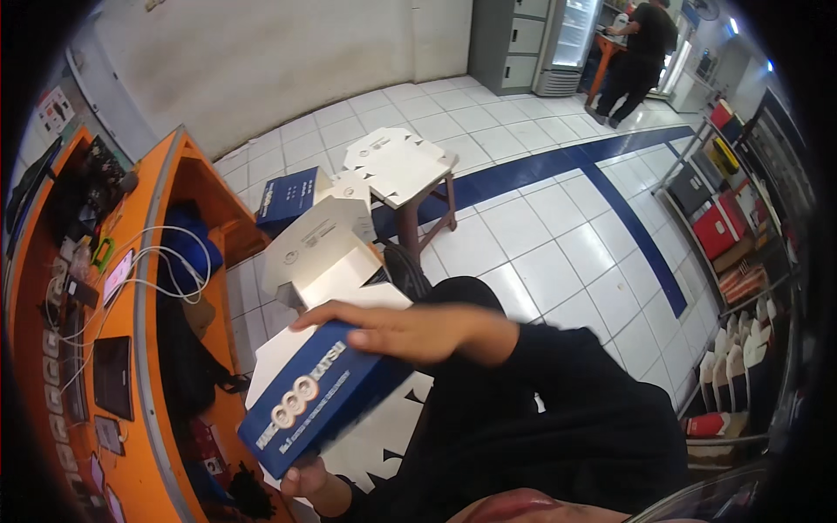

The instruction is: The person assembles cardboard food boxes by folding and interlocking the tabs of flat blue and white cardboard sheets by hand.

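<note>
A blue and white cardboard food box (318,392) is held tilted in front of me, its blue printed side facing up. Its white lid flap (309,240) seems to stand raised beyond it, though it may belong to a second box. My right hand (401,334) is closed over the far end, with the thumb along the blue side. At the near corner, my left hand (314,486) grips the box with its thumb; its other fingers are hidden below. Flat white cardboard blanks (370,444) with black notches lie beneath the box, beside my leg.
More flat blanks (388,161) lie on a small wooden stool (427,218). Another blue box (290,199) stands left of it. An orange counter (161,366) with phones, a tablet (113,377) and white cables runs along my left. Shelves (732,296) of goods line the right. A person (643,52) stands far off.
</note>
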{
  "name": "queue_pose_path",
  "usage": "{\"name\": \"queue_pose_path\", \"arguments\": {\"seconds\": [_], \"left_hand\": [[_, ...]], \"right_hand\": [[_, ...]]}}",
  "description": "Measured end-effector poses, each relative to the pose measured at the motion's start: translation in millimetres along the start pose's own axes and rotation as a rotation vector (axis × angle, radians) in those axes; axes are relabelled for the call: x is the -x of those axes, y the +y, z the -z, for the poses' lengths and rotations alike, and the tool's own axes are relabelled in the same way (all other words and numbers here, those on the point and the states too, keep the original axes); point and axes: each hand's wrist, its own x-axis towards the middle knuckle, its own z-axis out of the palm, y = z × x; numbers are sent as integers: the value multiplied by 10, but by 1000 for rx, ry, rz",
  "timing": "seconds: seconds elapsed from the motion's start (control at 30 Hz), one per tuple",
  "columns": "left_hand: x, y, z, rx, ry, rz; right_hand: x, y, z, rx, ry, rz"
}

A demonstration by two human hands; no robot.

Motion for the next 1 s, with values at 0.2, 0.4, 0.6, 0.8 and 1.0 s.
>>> {"name": "queue_pose_path", "arguments": {"seconds": [0.2, 0.4, 0.6, 0.8, 1.0], "left_hand": [[55, -16, -4, 33, -52, -60], [-12, -78, -37, 89, -205, -81], [-234, 264, -603, -226, -267, -109], [-247, 10, -376, -48, -749, 736], [-3, -358, -541, 445, -182, 699]], "right_hand": [[224, 148, -441, -231, 135, 86], [356, 1, -304, -80, 247, 113], [554, -340, -98, -15, 445, 345], [635, -329, -220, 485, -15, 754], [589, -289, -271, 595, 90, 899]]}}
